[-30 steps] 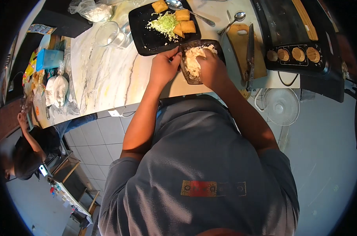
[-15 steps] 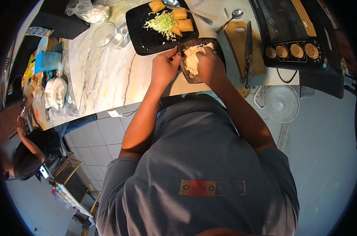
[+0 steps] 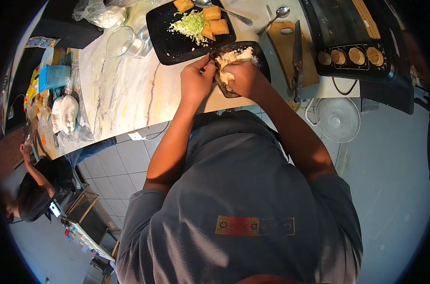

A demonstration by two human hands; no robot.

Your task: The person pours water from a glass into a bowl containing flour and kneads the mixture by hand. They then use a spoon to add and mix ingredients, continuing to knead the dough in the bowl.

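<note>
A dark square bowl (image 3: 264, 60) sits near the counter's front edge, holding a pale, crumbly, dough-like mixture (image 3: 236, 55). My left hand (image 3: 196, 84) is closed on the bowl's left rim, thumb at the edge. Inside the bowl, my right hand (image 3: 245, 78) has its fingers curled into the mixture; the fingertips are hidden in it. Just beyond the bowl lies a black square plate (image 3: 164, 51) with shredded pale-green vegetable (image 3: 190, 26) and several golden fried tofu pieces (image 3: 219, 27). A spoon (image 3: 238, 17) rests across the plate's far right edge.
To the right are a cutting board (image 3: 283, 47), a long knife (image 3: 297, 66), another spoon (image 3: 282, 13) and a black oven (image 3: 357, 57). At left stand a clear glass (image 3: 122, 45) and plastic bags (image 3: 65, 113). Another person (image 3: 37, 184) is at the far left.
My right hand has shifted slightly left and toward me in the bowl, working the mixture. My left hand stays at the rim. The whole view has shifted slightly.
</note>
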